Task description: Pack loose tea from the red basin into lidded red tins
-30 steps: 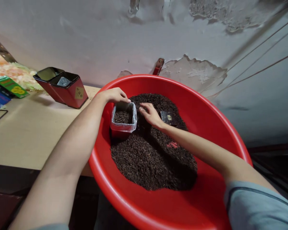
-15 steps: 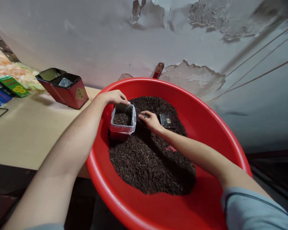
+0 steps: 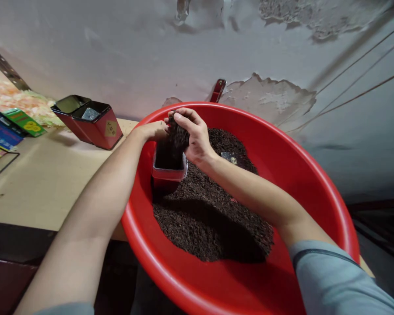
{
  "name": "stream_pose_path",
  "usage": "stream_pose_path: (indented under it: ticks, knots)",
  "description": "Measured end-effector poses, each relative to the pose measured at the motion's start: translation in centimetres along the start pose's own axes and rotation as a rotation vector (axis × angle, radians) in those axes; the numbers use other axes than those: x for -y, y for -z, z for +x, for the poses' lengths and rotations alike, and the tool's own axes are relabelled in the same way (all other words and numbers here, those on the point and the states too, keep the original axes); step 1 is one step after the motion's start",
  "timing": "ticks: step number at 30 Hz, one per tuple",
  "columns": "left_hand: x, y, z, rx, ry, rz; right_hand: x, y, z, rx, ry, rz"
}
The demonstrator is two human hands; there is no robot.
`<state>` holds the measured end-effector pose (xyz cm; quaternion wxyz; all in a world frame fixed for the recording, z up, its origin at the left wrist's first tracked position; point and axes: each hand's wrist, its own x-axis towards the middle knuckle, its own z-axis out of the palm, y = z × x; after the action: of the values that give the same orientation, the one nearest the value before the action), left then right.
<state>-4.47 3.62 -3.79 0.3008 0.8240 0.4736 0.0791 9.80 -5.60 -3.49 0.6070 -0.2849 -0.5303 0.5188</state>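
Note:
A red square tea tin (image 3: 166, 184) with a clear plastic liner stands in dark loose tea leaves (image 3: 190, 238), inside a large red basin (image 3: 293, 146). My left hand (image 3: 154, 130) grips the tin at its far rim, its fingertips partly hidden. Above the opening, my right hand (image 3: 198, 138) is cupped round a handful of tea leaves (image 3: 179, 133), some of them dropping into the tin. Shadow hides how full the tin is. Beyond my right wrist a small dark square piece (image 3: 232, 158), perhaps a lid, lies on the leaves.
On the pale tabletop (image 3: 46, 179) to the left sit a pair of red tins with black rims (image 3: 100, 127). Colourful boxes (image 3: 6, 129) and pale flowers (image 3: 16, 98) are farther left. A peeling wall (image 3: 118, 57) rises close behind the basin.
My right hand has risen from the leaves beside the tin and moved left, over its opening, with a handful of tea leaves. My left hand stays at the rim.

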Motion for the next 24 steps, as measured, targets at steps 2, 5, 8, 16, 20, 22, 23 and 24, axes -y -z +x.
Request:
stream_pose_path:
  ticks: [2, 5, 8, 16, 20, 22, 23, 24]
  knots:
    - [0.0, 0.0, 0.0, 0.013, -0.01, -0.024, 0.5, 0.1, -0.5, 0.026, 0.01, 0.002]
    - [-0.3, 0.0, -0.3, 0.036, 0.005, -0.028, 1.1, 1.6, -0.9, 0.049, 0.024, -0.075]
    - [-0.8, 0.0, -0.6, 0.034, 0.06, 0.001, 0.2, 5.6, -1.0, 0.023, 0.073, -0.309]
    - [-1.0, 0.0, -0.4, 0.037, 0.067, 0.036, -6.0, 15.6, -8.4, 0.612, -0.13, -1.376]
    - [-0.9, 0.1, -0.5, 0.046, 0.052, 0.046, -6.7, 15.4, -11.3, 0.556, -0.035, -1.4]
    - [-1.0, 0.1, -0.7, 0.044, 0.064, 0.047, -6.7, 15.5, -11.1, 0.549, -0.016, -1.287]
    - [-1.1, 0.1, -0.8, 0.041, 0.071, 0.047, -6.7, 15.6, -10.7, 0.557, -0.015, -1.23]
    - [-1.2, 0.0, -0.8, 0.039, 0.076, 0.045, -6.6, 15.8, -10.2, 0.569, -0.019, -1.186]
